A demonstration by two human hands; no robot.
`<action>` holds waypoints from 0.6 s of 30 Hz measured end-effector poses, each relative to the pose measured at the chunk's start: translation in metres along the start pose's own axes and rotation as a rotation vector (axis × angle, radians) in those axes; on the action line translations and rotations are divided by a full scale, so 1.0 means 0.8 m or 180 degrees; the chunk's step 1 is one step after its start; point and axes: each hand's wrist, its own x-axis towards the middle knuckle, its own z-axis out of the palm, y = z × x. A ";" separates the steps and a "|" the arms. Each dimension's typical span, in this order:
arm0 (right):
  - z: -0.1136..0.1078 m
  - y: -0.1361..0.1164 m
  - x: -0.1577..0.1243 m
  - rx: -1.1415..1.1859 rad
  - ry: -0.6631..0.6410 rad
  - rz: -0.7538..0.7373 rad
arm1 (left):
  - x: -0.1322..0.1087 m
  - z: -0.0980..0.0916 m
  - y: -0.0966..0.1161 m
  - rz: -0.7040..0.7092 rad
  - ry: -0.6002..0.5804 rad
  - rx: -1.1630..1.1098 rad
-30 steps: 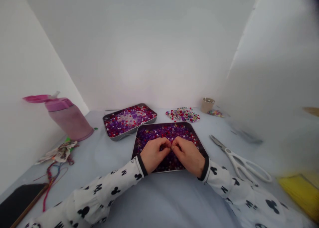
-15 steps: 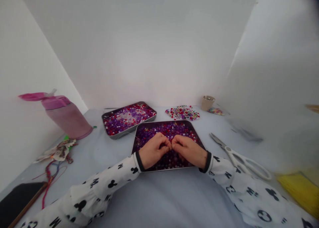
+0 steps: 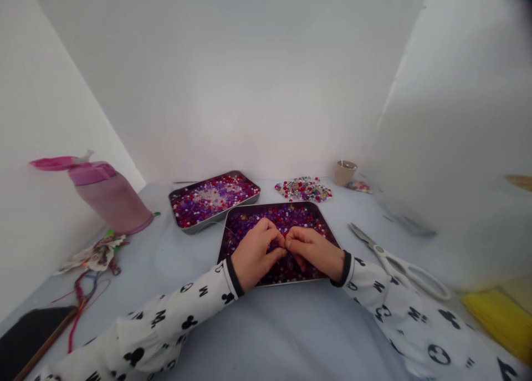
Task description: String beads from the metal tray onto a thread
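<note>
Over the front tray [image 3: 221,247] of purple and red beads, both of my hands meet fingertip to fingertip. My left hand [image 3: 258,252] is closed in a pinch, thumb against forefinger. Facing it, my right hand [image 3: 315,249] pinches too, its tips touching or almost touching the left ones. Whatever sits between the fingers is too small to make out. A thin pale thread [image 3: 214,222] arcs over the tray's left rim toward my left hand; its other end is lost from sight. Loose beads [image 3: 286,210] fill the tray beneath and behind my hands.
A second bead tray [image 3: 199,225] lies behind left, beside a bead pile [image 3: 305,189]. A small beige cup [image 3: 344,173] is at the back. Scissors [image 3: 394,262] lie right, near a yellow item [image 3: 499,320]. Left are a pink bottle [image 3: 114,201], cords [image 3: 81,300] and a phone [image 3: 33,336].
The hands stay pinched together over the front tray. My left wrist has turned slightly and its thumb sits a little differently. The whole view has shifted very slightly.
</note>
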 end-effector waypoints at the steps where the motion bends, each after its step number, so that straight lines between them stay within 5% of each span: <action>1: 0.000 0.000 0.000 0.0027 -0.0002 0.0010 | 0.000 -0.001 0.001 0.0023 0.0033 0.0070; 8: -0.001 0.002 0.000 0.0288 -0.0005 0.0056 | -0.001 -0.005 0.004 0.0310 0.0141 0.0550; 18: -0.001 0.002 0.000 0.0343 0.0062 0.0071 | 0.005 -0.007 0.003 -0.0043 0.0350 -0.0078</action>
